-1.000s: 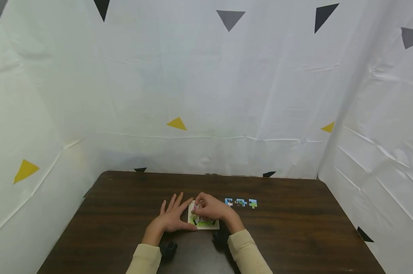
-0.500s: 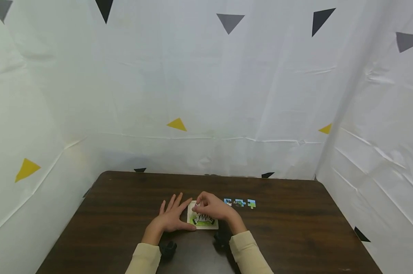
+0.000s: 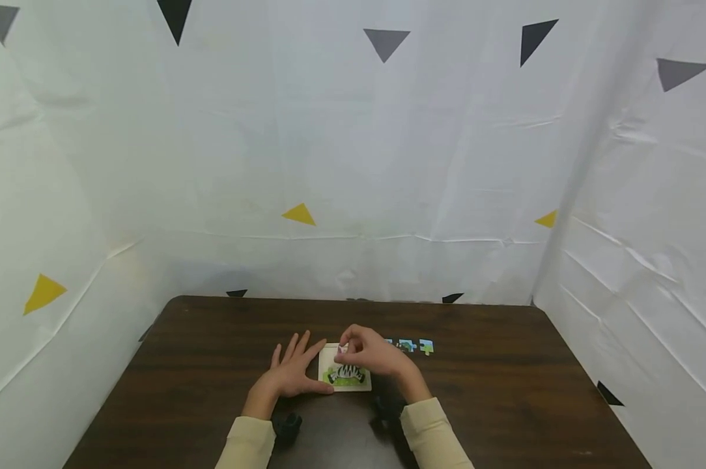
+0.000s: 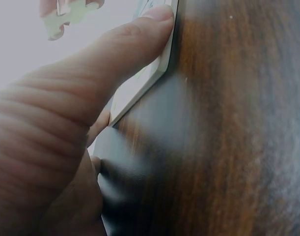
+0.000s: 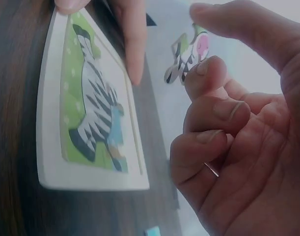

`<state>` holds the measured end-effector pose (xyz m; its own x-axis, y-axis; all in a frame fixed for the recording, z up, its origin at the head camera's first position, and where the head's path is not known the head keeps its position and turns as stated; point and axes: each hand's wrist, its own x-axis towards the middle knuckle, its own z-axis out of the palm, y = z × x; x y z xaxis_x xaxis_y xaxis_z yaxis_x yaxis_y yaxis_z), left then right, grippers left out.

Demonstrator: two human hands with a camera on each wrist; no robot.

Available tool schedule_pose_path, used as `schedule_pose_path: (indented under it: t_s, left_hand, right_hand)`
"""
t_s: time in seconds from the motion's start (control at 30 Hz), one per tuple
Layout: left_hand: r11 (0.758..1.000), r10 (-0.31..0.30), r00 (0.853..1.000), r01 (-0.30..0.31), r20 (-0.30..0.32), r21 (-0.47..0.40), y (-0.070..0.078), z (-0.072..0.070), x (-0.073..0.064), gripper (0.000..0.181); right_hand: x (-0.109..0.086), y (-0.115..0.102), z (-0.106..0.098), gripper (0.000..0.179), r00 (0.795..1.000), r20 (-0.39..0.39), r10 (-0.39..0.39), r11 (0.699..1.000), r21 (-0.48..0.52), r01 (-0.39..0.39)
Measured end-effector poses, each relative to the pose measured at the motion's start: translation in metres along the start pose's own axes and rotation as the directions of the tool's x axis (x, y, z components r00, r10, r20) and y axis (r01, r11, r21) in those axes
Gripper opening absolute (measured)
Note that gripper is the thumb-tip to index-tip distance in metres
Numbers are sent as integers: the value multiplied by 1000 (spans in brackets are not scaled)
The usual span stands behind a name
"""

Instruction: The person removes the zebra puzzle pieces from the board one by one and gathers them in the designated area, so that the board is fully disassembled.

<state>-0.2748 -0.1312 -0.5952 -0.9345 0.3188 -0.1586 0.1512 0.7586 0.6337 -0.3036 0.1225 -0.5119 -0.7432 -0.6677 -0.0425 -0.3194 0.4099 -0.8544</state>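
Our left hand (image 3: 294, 374) lies spread against the zebra puzzle tray (image 5: 50, 147), probably to steady it on the table (image 3: 482, 384), while our right hand (image 3: 373, 353) pinches a zebra-head puzzle piece (image 5: 191, 53) above it.

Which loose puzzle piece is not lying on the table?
The pink-patched piece: the right hand pinches it, while the other loose pieces lie on the table.

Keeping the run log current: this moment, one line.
left hand: touches puzzle board; right hand: pinches zebra-striped piece, off board; loose pieces: on table, right of board
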Motion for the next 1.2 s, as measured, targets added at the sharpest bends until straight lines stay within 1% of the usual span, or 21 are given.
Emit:
schedule_pose_path:
  t_s: [0.17, 0.27, 0.4, 0.6, 0.73, 0.9, 1.0, 1.2]
  left_hand:
    - [1000, 0, 1000, 0, -15, 5, 0, 0, 7, 120]
    - [1000, -1, 1000, 1, -13, 10, -1, 2, 10, 121]
    - [1000, -3, 1000, 3, -12, 13, -3, 3, 12, 122]
    - [1000, -21, 999, 21, -37, 18, -3, 2, 13, 120]
    - [1000, -11, 999, 12, -36, 17, 0, 0, 12, 121]
    - [1000, -7, 1000, 7, -27, 4, 2, -3, 6, 123]
    - [1000, -4, 1000, 4, -25, -9, 1, -4, 4, 123]
    - [1000, -18, 1000, 19, -19, 7, -4, -5, 2, 123]
  right_hand:
    - [-5, 5, -9, 29, 999, -36, 11, 1000, -22, -12]
    - [-11, 9, -13, 31, 998, -55, 16, 999, -27, -17]
    - [-20, 13, -19, 31, 998, -66, 16, 1000, -17, -17]
    - [-31, 16, -30, 26, 995, -101, 25, 999, -37, -29]
    - [-36, 16, -35, 28, 991, -125, 38, 998, -51, -45]
    - [-38, 19, -37, 29, 991, -129, 45, 997, -53, -53]
    - [-42, 21, -39, 29, 990, -131, 52, 997, -56, -60]
    - [-50, 22, -44, 31, 986, -148, 76, 992, -86, -90]
